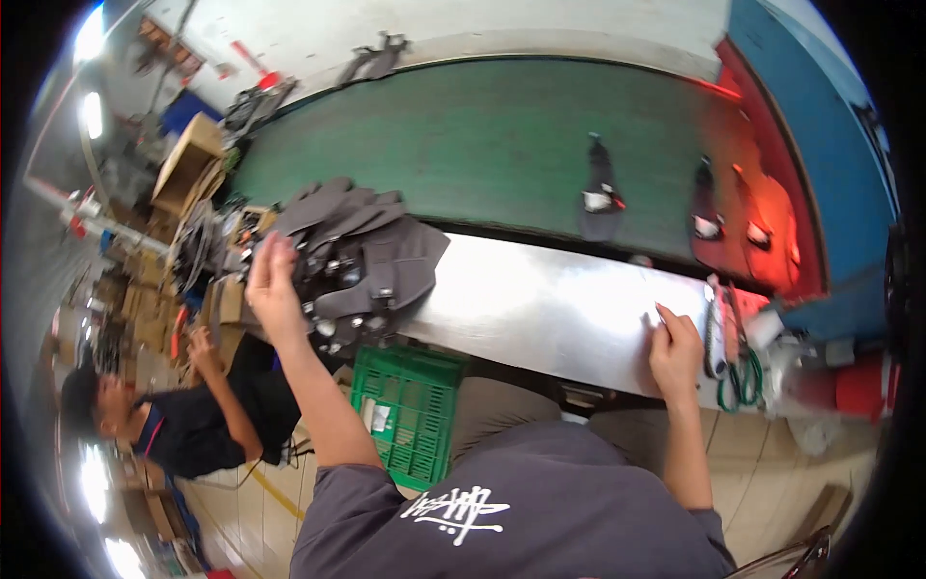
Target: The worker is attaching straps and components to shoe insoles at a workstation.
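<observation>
My left hand (275,289) is raised beside a pile of dark grey flat pieces (400,265) with straps and shiny metal parts. Its fingers stretch upward, slightly blurred, and nothing shows in them. Over the right part of a shiny metal work surface (511,299), my right hand (677,355) has its fingers curled in a pinch. Whatever it may hold is too small to make out. Closest to that hand lie a slim grey-and-white tool (715,333) and a tool with green loop handles (741,384).
A green conveyor belt (463,135) runs behind the metal surface, carrying dark strapped pieces (600,207), some under red light by a blue panel (820,125). Below stands a green plastic crate (410,410). A co-worker (193,420) is at the left, near cardboard boxes (188,164).
</observation>
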Available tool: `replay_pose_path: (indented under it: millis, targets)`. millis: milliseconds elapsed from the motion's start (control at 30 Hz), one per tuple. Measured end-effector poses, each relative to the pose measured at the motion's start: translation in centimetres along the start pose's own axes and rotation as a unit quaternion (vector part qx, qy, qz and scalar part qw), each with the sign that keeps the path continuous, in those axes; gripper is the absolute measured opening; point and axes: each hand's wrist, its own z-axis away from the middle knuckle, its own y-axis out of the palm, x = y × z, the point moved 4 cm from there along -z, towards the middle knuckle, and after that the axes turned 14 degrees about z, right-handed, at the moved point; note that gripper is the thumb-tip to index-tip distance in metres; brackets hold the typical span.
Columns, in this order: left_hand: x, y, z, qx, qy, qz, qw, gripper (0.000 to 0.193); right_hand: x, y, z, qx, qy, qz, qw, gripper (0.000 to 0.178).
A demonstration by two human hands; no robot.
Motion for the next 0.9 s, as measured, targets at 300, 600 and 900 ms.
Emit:
replay_pose_path:
  millis: [300, 600, 900]
  targets:
    - [14.0, 31.0, 13.7, 0.399, -0.083, -0.125, 0.904, 0.073, -1.7, -0.1, -1.2, -0.002, -0.051, 0.134, 0.99, 0.035]
    - [19.1, 38.8, 17.5, 0.28, -0.056, -0.186, 0.94, 0.043, -2.0, -1.8, -0.6, 0.01, -0.048, 0.111, 0.993, 0.048]
    - [18.0, 39.7, 18.4, 0.33, -0.04, -0.241, 0.912, 0.028, -1.4, -2.9, -1.0, -0.031, -0.008, 0.114, 0.993, 0.058]
